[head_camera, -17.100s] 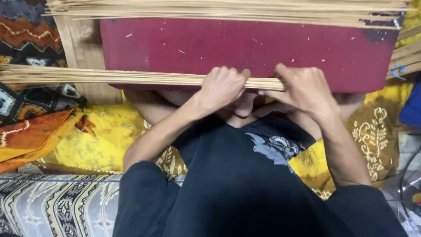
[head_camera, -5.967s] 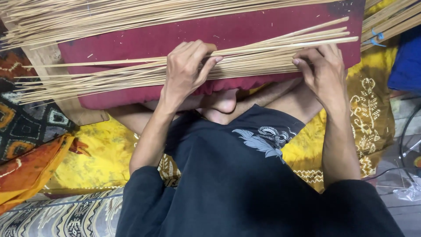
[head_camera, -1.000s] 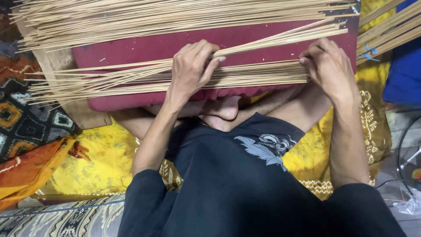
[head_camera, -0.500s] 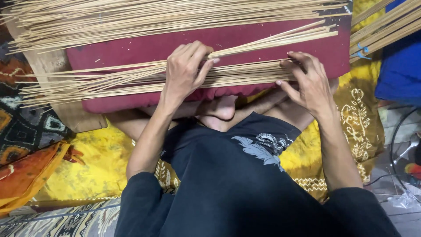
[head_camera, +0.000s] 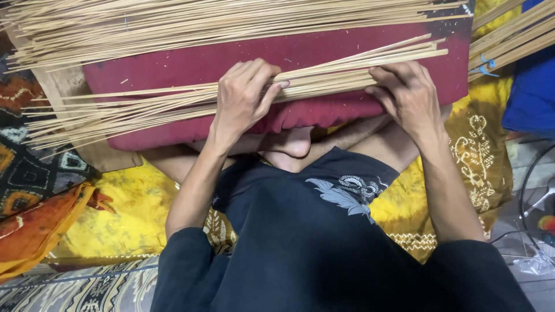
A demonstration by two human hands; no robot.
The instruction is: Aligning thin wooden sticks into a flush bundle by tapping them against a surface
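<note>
Under both hands a dark red padded cushion (head_camera: 347,55) lies across the person's lap, and on it rests a loose bundle of thin pale bamboo sticks (head_camera: 324,78) running from far out past the left hand to just beyond the right. The left hand (head_camera: 245,95) lies on top of the bundle with its fingers curled over the sticks, pressing them onto the cushion. The right hand (head_camera: 407,92) is closed on the bundle's right part, fingers bent around the sticks. Beyond the hands, along the cushion's far edge, a much larger heap of the same pale sticks (head_camera: 202,23) is spread out. To the right of the right hand another tied sheaf of sticks (head_camera: 511,34) slants away. Below the hands, a yellow patterned cloth (head_camera: 474,156) covers the floor beside the person's black clothing (head_camera: 324,242).
</note>
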